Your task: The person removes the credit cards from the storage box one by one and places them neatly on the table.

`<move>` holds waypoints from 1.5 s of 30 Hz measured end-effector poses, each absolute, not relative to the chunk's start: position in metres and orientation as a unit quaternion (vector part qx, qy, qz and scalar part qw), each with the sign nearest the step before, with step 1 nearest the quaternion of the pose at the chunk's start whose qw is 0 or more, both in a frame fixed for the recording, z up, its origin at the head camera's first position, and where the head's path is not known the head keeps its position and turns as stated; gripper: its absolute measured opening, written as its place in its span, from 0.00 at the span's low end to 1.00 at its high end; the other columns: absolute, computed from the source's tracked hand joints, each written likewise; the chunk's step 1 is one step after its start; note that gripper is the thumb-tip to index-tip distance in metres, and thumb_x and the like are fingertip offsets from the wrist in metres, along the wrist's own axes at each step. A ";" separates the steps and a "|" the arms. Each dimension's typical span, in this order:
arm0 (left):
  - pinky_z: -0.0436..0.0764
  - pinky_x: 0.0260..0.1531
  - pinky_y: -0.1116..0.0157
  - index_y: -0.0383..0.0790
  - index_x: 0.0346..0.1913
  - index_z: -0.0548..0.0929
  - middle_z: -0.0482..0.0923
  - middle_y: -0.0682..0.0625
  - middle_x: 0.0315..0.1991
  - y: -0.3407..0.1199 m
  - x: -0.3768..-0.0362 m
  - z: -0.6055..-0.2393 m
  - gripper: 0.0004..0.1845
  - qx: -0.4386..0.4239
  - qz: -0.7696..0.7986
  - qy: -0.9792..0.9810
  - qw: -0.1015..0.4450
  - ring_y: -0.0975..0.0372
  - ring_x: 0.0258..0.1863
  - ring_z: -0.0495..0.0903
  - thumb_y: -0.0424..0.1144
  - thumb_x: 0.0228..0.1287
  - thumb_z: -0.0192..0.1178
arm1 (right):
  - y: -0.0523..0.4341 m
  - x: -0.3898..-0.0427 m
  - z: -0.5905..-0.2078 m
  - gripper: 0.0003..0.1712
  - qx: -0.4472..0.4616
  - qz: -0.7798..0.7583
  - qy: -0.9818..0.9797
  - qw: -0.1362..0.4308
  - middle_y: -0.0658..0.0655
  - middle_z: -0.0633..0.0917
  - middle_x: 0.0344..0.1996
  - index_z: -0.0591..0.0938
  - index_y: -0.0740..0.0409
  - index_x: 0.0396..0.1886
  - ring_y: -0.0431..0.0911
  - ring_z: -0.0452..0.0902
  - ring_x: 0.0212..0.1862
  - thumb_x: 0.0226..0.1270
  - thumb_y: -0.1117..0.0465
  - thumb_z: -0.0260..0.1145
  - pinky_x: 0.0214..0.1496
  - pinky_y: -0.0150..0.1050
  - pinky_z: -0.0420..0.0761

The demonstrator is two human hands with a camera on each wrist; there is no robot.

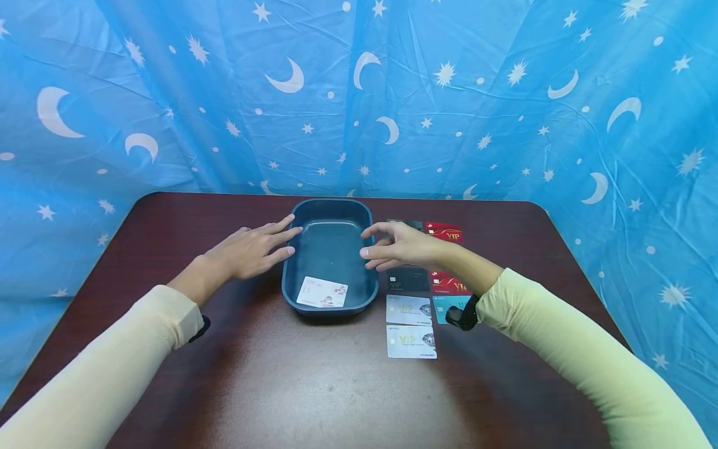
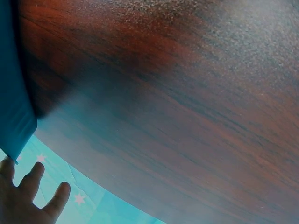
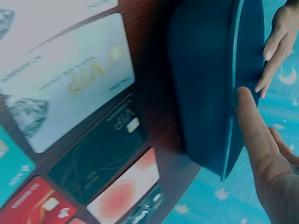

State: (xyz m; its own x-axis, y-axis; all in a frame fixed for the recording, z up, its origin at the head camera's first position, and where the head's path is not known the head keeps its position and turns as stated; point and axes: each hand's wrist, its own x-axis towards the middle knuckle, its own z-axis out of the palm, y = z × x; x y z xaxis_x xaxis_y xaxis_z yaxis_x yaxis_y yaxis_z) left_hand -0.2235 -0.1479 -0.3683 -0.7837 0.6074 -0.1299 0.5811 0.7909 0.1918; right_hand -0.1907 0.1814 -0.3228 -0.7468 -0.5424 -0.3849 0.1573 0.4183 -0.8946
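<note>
A dark blue rectangular tray (image 1: pixel 331 310) stands on the table. Inside it, near the front wall, lies a white VIP card with pink flowers (image 1: pixel 322 292). My left hand (image 1: pixel 249 249) is at the tray's left rim, fingers spread and straight. At the opposite rim is my right hand (image 1: pixel 401 245), its fingers loosely bent with no card between them. In the right wrist view, a fingertip of the right hand (image 3: pixel 266 149) appears at the rim (image 3: pixel 232 70); contact is hard to tell. Beneath the right arm, black cards (image 1: pixel 408 280) and red cards (image 1: pixel 449 283) are partly covered.
Two white VIP cards (image 1: pixel 411 342) lie right of the tray's front end, beside a teal card (image 1: pixel 447 307). A white card with reddish circles (image 3: pixel 124 191) shows in the right wrist view. Behind the brown table (image 1: pixel 269 386) hangs a blue star-and-moon curtain (image 1: pixel 336 93).
</note>
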 end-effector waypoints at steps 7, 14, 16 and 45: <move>0.59 0.64 0.32 0.46 0.78 0.59 0.47 0.41 0.79 -0.146 -0.223 -0.368 0.31 0.314 0.075 0.942 0.095 0.42 0.74 0.57 0.53 0.78 0.45 | 0.166 -0.197 -0.327 0.34 -0.128 -0.476 0.790 0.365 0.70 0.75 0.61 0.62 0.65 0.73 0.59 0.78 0.61 0.75 0.54 0.61 0.63 0.53 0.75; 0.59 0.64 0.31 0.46 0.78 0.59 0.46 0.41 0.80 -0.148 -0.223 -0.369 0.31 0.311 0.072 0.943 0.096 0.41 0.74 0.57 0.54 0.78 0.45 | 0.146 -0.201 -0.323 0.30 -0.100 -0.442 0.802 0.389 0.71 0.79 0.59 0.65 0.65 0.69 0.60 0.80 0.59 0.76 0.54 0.60 0.60 0.49 0.79; 0.59 0.64 0.32 0.47 0.78 0.60 0.46 0.41 0.80 -0.148 -0.223 -0.369 0.31 0.310 0.072 0.943 0.097 0.42 0.74 0.57 0.54 0.78 0.45 | 0.141 -0.201 -0.323 0.28 -0.093 -0.431 0.802 0.403 0.70 0.79 0.59 0.66 0.64 0.67 0.59 0.80 0.58 0.76 0.54 0.60 0.59 0.49 0.79; 0.60 0.62 0.31 0.46 0.77 0.60 0.47 0.41 0.79 -0.150 -0.223 -0.370 0.31 0.313 0.078 0.942 0.093 0.41 0.74 0.58 0.54 0.78 0.45 | 0.095 -0.201 -0.342 0.22 -0.088 -0.353 0.829 0.425 0.67 0.85 0.48 0.74 0.62 0.59 0.56 0.84 0.49 0.76 0.52 0.59 0.52 0.46 0.84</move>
State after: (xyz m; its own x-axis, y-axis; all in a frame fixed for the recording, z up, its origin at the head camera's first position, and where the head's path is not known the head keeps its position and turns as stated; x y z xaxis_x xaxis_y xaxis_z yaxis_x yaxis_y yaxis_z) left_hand -0.2229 -0.1497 -0.3705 -0.7872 0.6035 -0.1269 0.5742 0.7924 0.2059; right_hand -0.2009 0.0950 -0.3424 -0.6239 -0.4450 -0.6424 0.1547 0.7354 -0.6597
